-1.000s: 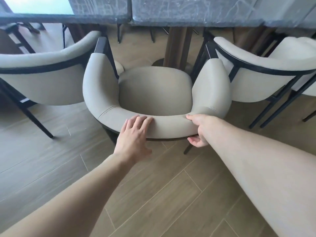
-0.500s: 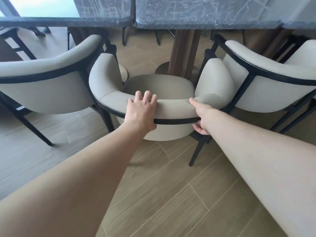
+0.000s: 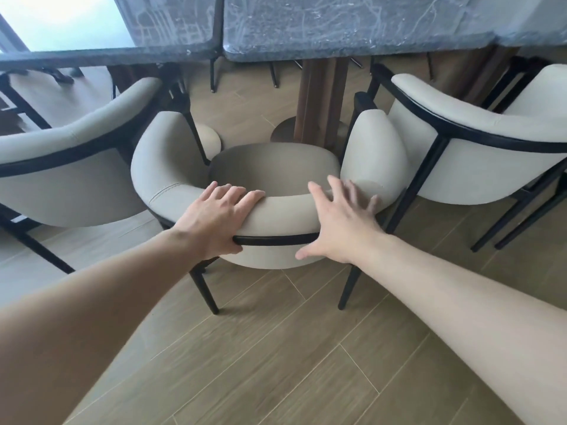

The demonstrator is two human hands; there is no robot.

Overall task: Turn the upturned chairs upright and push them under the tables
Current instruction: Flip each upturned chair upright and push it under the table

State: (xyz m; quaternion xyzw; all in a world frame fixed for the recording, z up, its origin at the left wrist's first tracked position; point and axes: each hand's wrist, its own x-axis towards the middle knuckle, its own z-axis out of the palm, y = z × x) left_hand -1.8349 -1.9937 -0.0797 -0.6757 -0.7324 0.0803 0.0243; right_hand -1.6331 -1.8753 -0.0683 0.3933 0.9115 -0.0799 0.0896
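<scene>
Head view: middle chair (image 3: 270,207) upright, both hands on its curved backrest, table (image 3: 337,29) straight ahead.
Left hand (image 3: 211,222) grips the back's top, fingers over the pad, thumb by the black rail; right hand (image 3: 340,219) spread flat, fingers straight, blurred, gripping nothing. Seat faces away from the person toward the table pedestal (image 3: 319,99), front not yet under the top. Beige padding, black frame and legs, between two matching neighbour chairs (image 3: 70,167).

No text, label, brand, number or sign can be read anywhere in the view. The marble tabletops (image 3: 337,23) along the top of the frame carry only pale veining, and the beige chair (image 3: 276,210) at centre shows plain upholstery with stitched seams.
</scene>
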